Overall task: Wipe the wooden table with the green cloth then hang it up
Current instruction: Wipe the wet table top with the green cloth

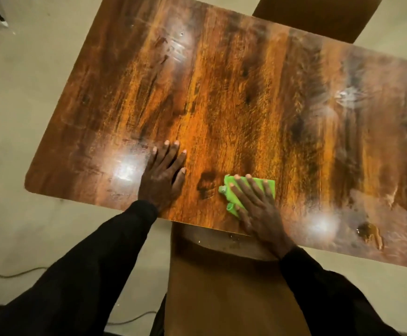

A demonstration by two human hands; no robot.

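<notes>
The wooden table (pixel 234 98) fills most of the view, its top glossy with streaks and light glare. A small folded green cloth (pixel 269 186) lies near the table's front edge, right of centre. My right hand (pixel 258 209) presses flat on the cloth with straight, spread fingers, covering most of it. My left hand (pixel 164 177) rests flat on the bare tabletop to the left of the cloth, fingers straight and apart. Both arms wear black sleeves.
A brown chair seat (pixel 226 287) sits under the table's front edge, between my arms. Another brown chair (pixel 318 15) stands at the far side. A cable (pixel 8 275) runs across the pale floor at lower left. A dark smear (pixel 369 232) marks the table's near right.
</notes>
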